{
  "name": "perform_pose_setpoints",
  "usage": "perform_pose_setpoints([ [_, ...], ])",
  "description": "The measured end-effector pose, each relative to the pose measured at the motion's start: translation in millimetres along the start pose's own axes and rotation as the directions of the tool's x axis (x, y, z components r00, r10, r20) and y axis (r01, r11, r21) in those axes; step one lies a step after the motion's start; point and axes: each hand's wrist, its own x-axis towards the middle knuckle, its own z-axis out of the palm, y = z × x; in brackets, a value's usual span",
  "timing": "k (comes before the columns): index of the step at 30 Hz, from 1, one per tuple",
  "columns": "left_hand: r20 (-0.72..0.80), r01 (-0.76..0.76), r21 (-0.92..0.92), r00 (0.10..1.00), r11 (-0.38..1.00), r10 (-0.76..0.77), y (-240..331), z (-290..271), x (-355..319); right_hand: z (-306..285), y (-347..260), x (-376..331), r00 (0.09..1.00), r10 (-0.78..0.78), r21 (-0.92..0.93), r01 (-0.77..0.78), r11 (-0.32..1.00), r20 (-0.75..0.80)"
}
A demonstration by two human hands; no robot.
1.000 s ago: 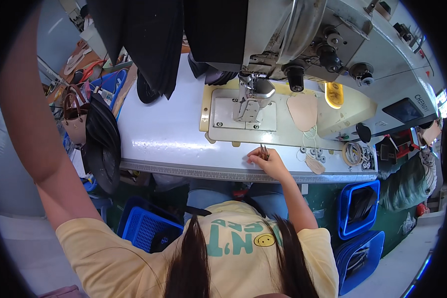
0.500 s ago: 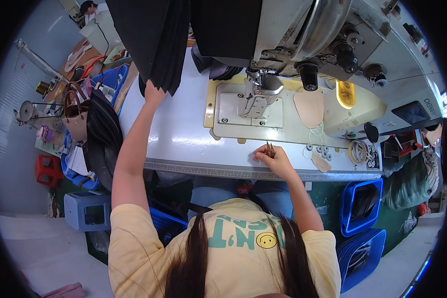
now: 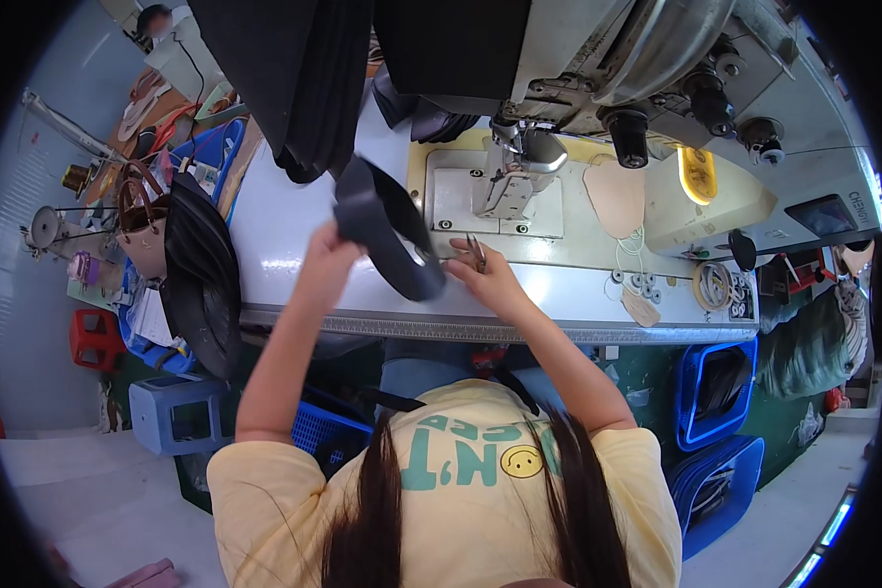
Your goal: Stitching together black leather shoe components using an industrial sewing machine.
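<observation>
Dark curved leather piece (image 3: 387,235) hangs lifted just above the pale worktable (image 3: 294,245), in front of the sewing machine's needle plate (image 3: 480,201). The left hand (image 3: 331,253) has its fingers closed around the piece's upper left edge, while the lower end curls down toward the right hand (image 3: 488,277), which pinches small metal snips (image 3: 476,251) between closed fingers and rests on the table. To the left of the piece the tabletop lies bare up to hanging black fabric (image 3: 299,78); to the right, a tan leather cutout (image 3: 614,194), bobbins and a coil of tape (image 3: 712,285) crowd the surface. The table's front edge with its ruler strip (image 3: 480,328) runs just below both hands. Blue bins (image 3: 720,392) sit under the right end. How the piece meets the right fingers is hidden behind its own curl, and the machine's head (image 3: 598,49) is cut off by the upper rim.
</observation>
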Motion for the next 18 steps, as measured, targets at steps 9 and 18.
perform_pose_setpoints([
  [9, 0.451, -0.080, -0.077, 0.886, 0.994, 0.107, -21.9, 32.5, -91.8, 10.8, -29.8, -1.6, 0.968, 0.163, 0.205, -0.202, 0.958, 0.191],
  [18, 0.652, -0.078, 0.038, 0.757, 0.996, 0.034, -20.3, 50.2, -87.7, -7.3, -27.9, 0.7, 0.998, -0.053, 0.111, 0.050, 0.993, 0.024],
])
